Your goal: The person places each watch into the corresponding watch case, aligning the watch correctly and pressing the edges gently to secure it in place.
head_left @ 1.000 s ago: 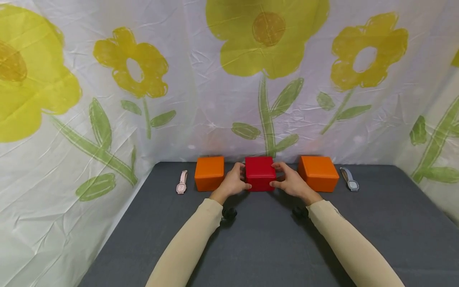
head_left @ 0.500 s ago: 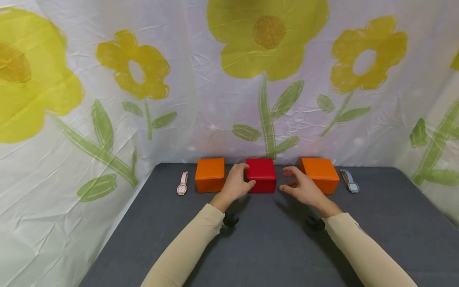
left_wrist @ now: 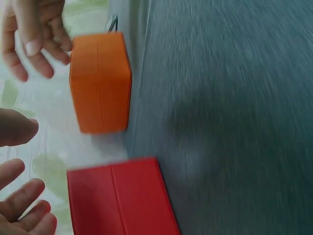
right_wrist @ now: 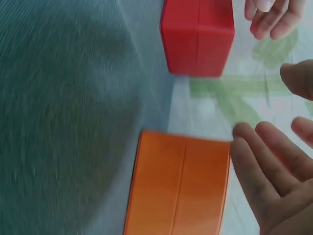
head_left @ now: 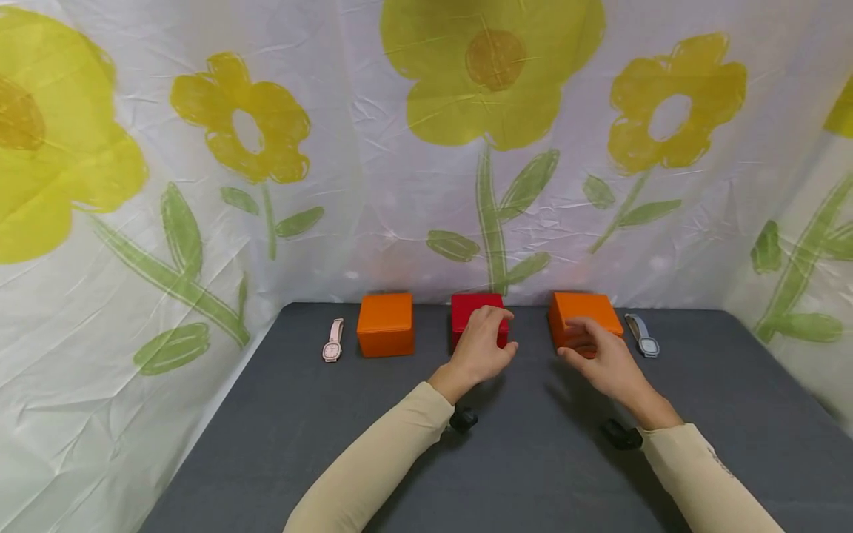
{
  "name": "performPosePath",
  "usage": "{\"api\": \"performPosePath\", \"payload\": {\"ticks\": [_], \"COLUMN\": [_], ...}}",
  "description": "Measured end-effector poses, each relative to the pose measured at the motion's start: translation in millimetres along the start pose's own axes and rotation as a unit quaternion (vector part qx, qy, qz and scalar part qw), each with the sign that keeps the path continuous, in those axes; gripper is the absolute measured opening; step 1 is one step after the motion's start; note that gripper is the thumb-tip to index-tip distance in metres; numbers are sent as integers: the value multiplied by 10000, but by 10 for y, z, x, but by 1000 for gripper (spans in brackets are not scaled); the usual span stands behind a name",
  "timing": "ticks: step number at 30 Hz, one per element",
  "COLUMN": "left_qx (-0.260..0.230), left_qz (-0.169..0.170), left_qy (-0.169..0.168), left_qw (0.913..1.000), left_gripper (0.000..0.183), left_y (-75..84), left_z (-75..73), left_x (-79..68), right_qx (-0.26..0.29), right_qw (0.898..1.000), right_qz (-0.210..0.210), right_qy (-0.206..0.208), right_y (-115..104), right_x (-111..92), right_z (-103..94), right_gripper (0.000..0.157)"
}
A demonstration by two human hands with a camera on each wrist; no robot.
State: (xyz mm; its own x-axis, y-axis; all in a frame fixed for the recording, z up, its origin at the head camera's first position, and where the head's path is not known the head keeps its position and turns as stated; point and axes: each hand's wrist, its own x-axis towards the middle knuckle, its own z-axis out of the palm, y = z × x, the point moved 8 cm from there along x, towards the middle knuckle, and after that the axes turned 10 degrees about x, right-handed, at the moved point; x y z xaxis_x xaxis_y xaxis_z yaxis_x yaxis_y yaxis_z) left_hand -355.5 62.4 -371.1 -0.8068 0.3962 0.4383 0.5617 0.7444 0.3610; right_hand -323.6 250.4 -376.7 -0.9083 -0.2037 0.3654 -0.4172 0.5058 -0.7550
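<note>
A red box point(head_left: 473, 303) sits at the back middle of the dark table, between two orange boxes. My left hand point(head_left: 476, 344) hovers in front of the red box and hides part of it; its fingers are loosely bent and hold nothing. Just in front of the right orange box point(head_left: 578, 305) is my right hand point(head_left: 603, 359), thumb and fingers apart with nothing between them. In the left wrist view the red box point(left_wrist: 120, 198) lies beside the left fingers. The right wrist view has the orange box point(right_wrist: 178, 183) close to the right fingertips.
A second orange box point(head_left: 385, 326) stands to the left. Near it lies a pink watch point(head_left: 333, 340), and a blue-grey watch point(head_left: 643, 337) lies right of the right orange box. A flowered cloth point(head_left: 373, 192) hangs behind the dark table point(head_left: 320, 444).
Both hands have come away from the sides of the red box and moved to the right. The left now overlaps the red box, the right the right orange box. The boxes stay put.
</note>
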Motion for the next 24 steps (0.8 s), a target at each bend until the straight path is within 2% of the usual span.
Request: {"api": "performPosePath", "payload": {"ticks": [7,11,18,24], "left_qx": [-354,-675,-751,-1081], "left_qz": [-46,-240,-693,-1028], "left_qy": [-496,-748,-845,-879], "left_qw": [9981,9946,9912,9849], "left_gripper": [46,55,65,67], "left_y": [312,385,351,374], "left_z": [295,470,758,915], "left_x": [124,205,290,344], "right_qx": [-562,-862,-868,-435], "right_qw": [9946,9908,9906,9878], "right_qz": [-327,-275,537,1346], "right_qy": [808,1010,911,654], "right_y": [30,120,385,648], "right_x": [-39,-23,-52,-93], "right_z": [-320,-445,-527,-483], "right_gripper": [46,47,65,86]}}
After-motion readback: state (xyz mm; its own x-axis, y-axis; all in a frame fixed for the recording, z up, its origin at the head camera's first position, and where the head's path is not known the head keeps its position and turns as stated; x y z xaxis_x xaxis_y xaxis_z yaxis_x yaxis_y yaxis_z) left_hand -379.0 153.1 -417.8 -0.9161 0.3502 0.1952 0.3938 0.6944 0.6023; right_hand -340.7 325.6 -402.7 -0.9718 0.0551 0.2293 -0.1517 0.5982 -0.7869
